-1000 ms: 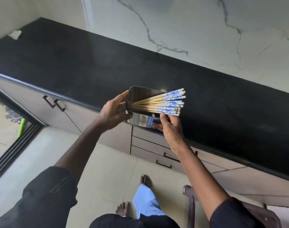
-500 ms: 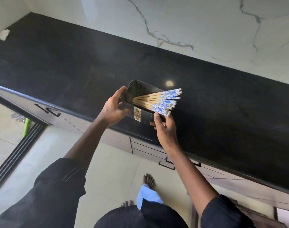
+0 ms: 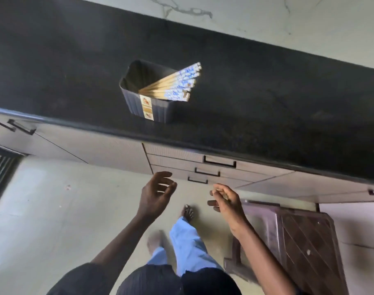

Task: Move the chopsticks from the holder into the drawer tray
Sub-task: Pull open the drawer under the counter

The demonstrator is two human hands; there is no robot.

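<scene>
A dark ribbed holder (image 3: 137, 103) with a label stands on the black counter (image 3: 267, 103) near its front edge. Several wooden chopsticks (image 3: 177, 84) with blue-and-white tops lean out of it to the right. Below the counter edge is a stack of three shut drawers (image 3: 220, 167) with black handles. My left hand (image 3: 156, 193) hangs open in front of the lowest drawer, fingers spread and empty. My right hand (image 3: 225, 199) is beside it to the right, fingers loosely curled and apart, holding nothing. The drawer tray is not visible.
A brown wooden stool (image 3: 292, 237) stands on the tiled floor to the right, close to my right arm. Cabinet doors with black handles (image 3: 22, 126) run along the left. A sliding door track (image 3: 1, 173) is at the far left.
Both hands have let go of the holder and dropped below the counter edge, in front of the drawers. The holder now stands alone on the counter.
</scene>
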